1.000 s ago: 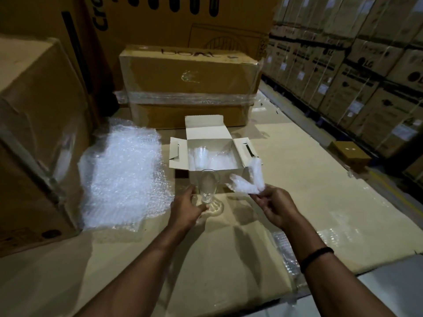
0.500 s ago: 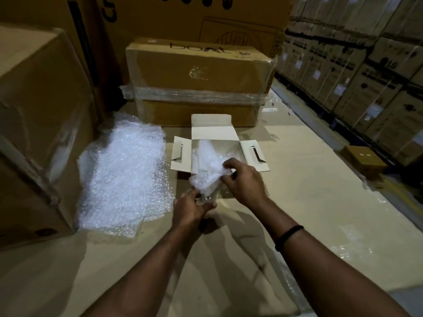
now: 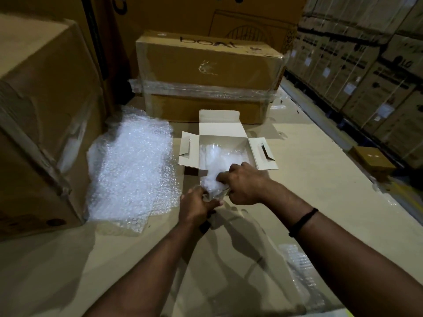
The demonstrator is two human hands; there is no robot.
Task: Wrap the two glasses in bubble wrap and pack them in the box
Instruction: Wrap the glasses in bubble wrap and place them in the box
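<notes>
A clear stemmed glass point(image 3: 217, 195) stands in front of the small white box point(image 3: 220, 124), which has its flaps open. My left hand point(image 3: 196, 205) grips the glass low down. My right hand point(image 3: 245, 185) pinches a crumpled piece of bubble wrap point(image 3: 211, 179) and presses it into the mouth of the glass. Inside the box lies a second glass point(image 3: 214, 154) amid bubble wrap. A large sheet of bubble wrap point(image 3: 132, 170) is spread on the cardboard surface to the left.
A big cardboard carton point(image 3: 41, 110) stands at the left, a taped "boAt" carton point(image 3: 206, 74) behind the white box. Stacked cartons point(image 3: 366, 65) line the right side. A small brown box point(image 3: 372, 159) sits on the floor at right. Clear plastic point(image 3: 302, 277) lies under my right forearm.
My right hand brought the crumpled bubble wrap from the right over to the glass and now pushes it down into the glass. My left hand stayed on the glass.
</notes>
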